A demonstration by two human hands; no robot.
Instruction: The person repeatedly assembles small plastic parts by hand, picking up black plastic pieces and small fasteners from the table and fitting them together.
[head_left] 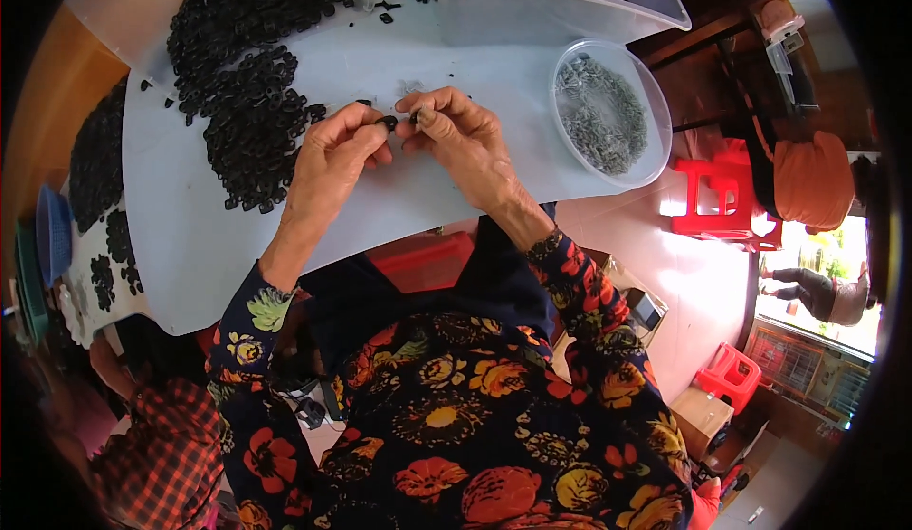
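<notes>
Over the table's near side, my left hand (334,155) pinches a small black plastic part (388,123) between thumb and finger. Close beside it, my right hand (467,145) is closed in a pinch, with a tiny dark piece at its fingertips; its kind is too small to make out. The fingertips of both hands nearly meet. A large heap of small black plastic parts (252,117) spreads on the table left of my hands. To the right stands a round clear tub (657,139) with many small silvery-grey pieces (601,117) in it.
A clear plastic bin (494,23) of black parts stands at the far side of the pale table (180,255). More black parts lie on another surface at left, near a blue basket (54,233) and a person in a checked shirt (166,444). Red stools (712,193) stand right.
</notes>
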